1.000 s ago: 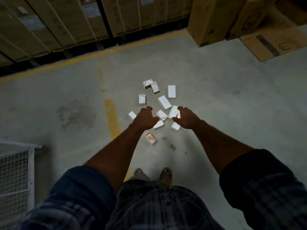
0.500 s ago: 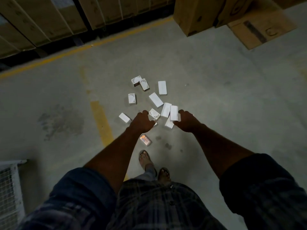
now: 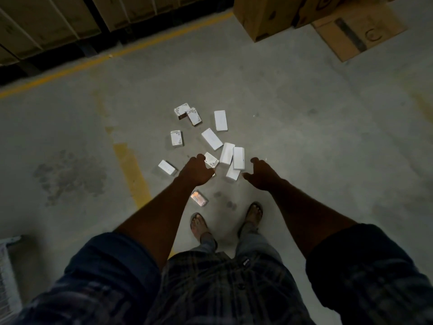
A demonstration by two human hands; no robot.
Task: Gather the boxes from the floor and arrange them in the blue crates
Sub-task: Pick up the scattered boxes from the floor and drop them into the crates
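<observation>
Several small white boxes (image 3: pixel 212 138) lie scattered on the concrete floor in front of my feet, and one shiny orange-tinted box (image 3: pixel 199 198) lies nearest my left foot. My left hand (image 3: pixel 195 172) hangs with its fingers curled beside a labelled box (image 3: pixel 211 159). It covers most of another white box, so a grip cannot be made out. My right hand (image 3: pixel 262 175) is spread with fingers apart and holds nothing, just right of three overlapping white boxes (image 3: pixel 238 158). No blue crate is in view.
Large cardboard cartons (image 3: pixel 264 17) and a flat carton (image 3: pixel 356 31) stand at the top right. Racked cartons (image 3: pixel 46 22) run behind a yellow floor line (image 3: pixel 131 46) at the top left. A white wire-mesh bin (image 3: pixel 7 266) sits at the lower left edge.
My right hand has let go of the white boxes it held; they now lie on the pile. Its fingers have spread. The view has shifted, and both my feet now show.
</observation>
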